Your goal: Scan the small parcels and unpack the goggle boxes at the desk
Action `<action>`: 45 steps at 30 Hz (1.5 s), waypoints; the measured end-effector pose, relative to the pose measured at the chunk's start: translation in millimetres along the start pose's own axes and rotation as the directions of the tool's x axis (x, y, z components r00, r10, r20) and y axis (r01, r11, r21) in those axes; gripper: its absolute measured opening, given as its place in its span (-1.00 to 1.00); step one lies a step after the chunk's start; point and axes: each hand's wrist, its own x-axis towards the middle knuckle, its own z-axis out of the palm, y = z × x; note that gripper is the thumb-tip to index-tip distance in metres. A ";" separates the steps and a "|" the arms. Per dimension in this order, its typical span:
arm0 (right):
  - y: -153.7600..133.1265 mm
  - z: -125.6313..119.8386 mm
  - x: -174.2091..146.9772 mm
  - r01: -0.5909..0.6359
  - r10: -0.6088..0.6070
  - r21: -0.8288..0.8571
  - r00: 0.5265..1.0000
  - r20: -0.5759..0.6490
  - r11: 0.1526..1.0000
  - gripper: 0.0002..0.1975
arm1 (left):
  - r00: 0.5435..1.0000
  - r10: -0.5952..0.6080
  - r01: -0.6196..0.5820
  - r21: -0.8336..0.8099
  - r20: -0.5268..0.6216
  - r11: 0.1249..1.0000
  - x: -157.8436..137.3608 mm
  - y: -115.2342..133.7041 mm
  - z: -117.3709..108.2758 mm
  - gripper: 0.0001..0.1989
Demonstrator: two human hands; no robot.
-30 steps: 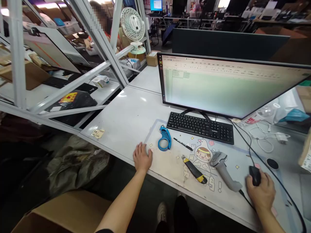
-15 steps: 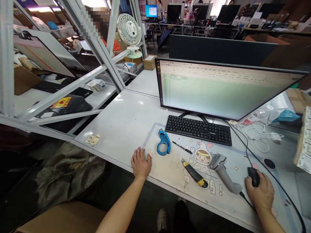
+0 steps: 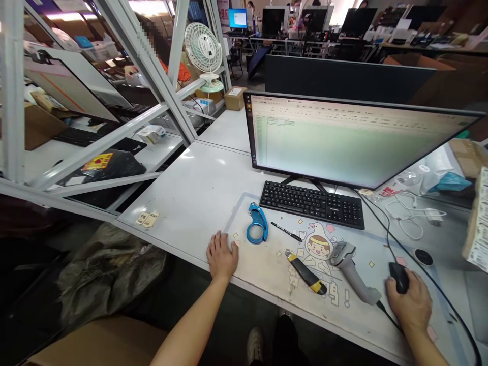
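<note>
From where I stand, the step in hand looks like mouse work at a wide black-framed monitor (image 3: 343,145) showing a pale spreadsheet-like page. The right hand (image 3: 414,302) is curled over a small black plastic computer mouse (image 3: 398,277) near the bench's right side; the left hand (image 3: 222,259) lies palm down, fingers a little spread, by the front edge, holding nothing. Shifting the pointer would call for only a slight slide, I'd judge, minding the grey pistol-shaped scanner (image 3: 354,274) nearby.

The glossy white bench (image 3: 190,188) also carries a black keyboard (image 3: 312,203), a black-and-yellow utility knife (image 3: 306,273), a slim black pen (image 3: 286,232) and a blue ring-handled tool (image 3: 260,216). Beyond a grey metal frame (image 3: 170,104), someone in orange (image 3: 185,73) sits near a pale round fan (image 3: 203,48).
</note>
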 end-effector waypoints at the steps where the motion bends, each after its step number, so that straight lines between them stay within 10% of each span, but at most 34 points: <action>1: 0.3 -0.1 0.0 0.003 -0.003 0.000 1.000 0.002 1.000 -0.28 | 1.000 0.003 -0.003 -0.001 -0.001 1.000 0.0 -0.3 0.3 -0.48; 45: -2.7 -2.1 -0.4 -0.020 0.020 -0.014 0.999 -0.027 1.000 -0.30 | 1.000 0.010 -0.010 -0.004 0.010 1.000 -0.8 2.8 -4.7 -0.46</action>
